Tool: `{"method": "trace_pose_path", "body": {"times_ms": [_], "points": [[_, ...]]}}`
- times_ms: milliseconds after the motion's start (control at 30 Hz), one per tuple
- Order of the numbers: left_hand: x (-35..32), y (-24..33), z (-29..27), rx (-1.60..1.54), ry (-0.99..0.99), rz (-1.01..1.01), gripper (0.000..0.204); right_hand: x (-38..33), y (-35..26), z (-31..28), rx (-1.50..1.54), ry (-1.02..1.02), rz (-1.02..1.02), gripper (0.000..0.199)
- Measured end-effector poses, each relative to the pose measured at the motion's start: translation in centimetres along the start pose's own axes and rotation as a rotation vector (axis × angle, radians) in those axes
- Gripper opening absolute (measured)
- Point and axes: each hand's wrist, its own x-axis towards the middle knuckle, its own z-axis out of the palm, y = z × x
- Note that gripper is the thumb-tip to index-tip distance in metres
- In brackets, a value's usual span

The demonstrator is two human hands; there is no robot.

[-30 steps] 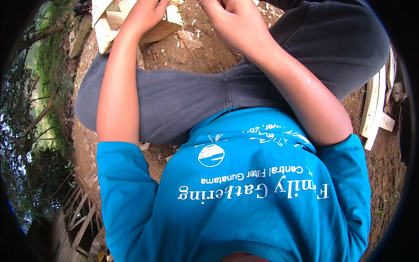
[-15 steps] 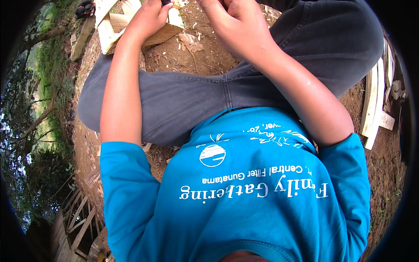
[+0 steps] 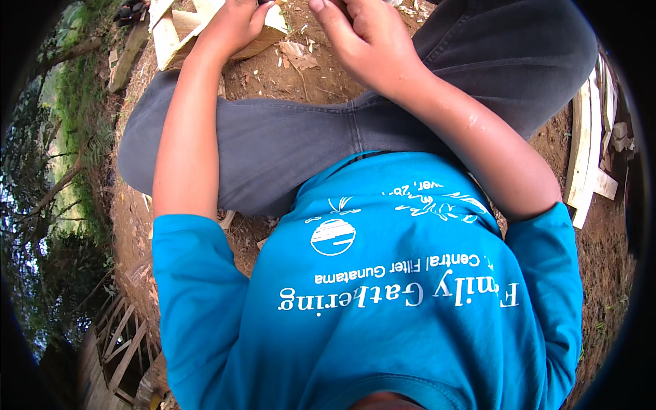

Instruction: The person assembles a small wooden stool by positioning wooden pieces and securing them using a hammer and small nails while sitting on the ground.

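Observation:
My left hand (image 3: 236, 26) is at the upper edge of the view, over a pale block of cut wood (image 3: 258, 46). Its fingers are bent, and by the thumb a bit of something dark shows, mostly cut off by the picture's edge. To the right, above the bare soil and my bent leg, my right hand (image 3: 374, 42) is closed, with the thumb pointing up and left. What lies in its fingers is out of sight beyond the edge. More pale wood pieces (image 3: 165, 37) stand at angles just left of my left hand.
My legs in dark grey trousers (image 3: 287, 140) are folded before me on brown soil (image 3: 253, 83) with wood chips and a dry leaf (image 3: 298, 55). Long pale boards (image 3: 582, 147) lie at the right. Green plants (image 3: 72, 130) and a slatted wooden structure (image 3: 123, 348) are at the left.
My right hand has drawn back slightly toward me, and more of its thumb and curled fingers shows. My left hand stays by the wood. The whole view has shifted a little.

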Motion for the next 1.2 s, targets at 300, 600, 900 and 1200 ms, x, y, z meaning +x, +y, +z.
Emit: {"method": "trace_pose_path", "body": {"times_ms": [300,600,900,1200], "points": [[0.2,0.0,-1.0,-0.019,-0.049,-0.016,0.055,-0.3,2.0,0.9,-0.085,-0.023,0.037,0.027],[-0.9,-1.0,-0.5,0.039,-0.047,0.136,0.054,-0.1,2.6,1.3,-0.140,-0.055,-0.003,0.028],[-0.4,2.5,-2.4,-0.093,-0.129,-0.191,0.059,0.4,1.5,1.5,0.251,0.037,0.132,0.022],[-1.7,9.5,-4.7,-0.222,-0.066,0.160,0.073,2.3,3.4,1.5,0.171,0.174,0.141,0.040]]}}
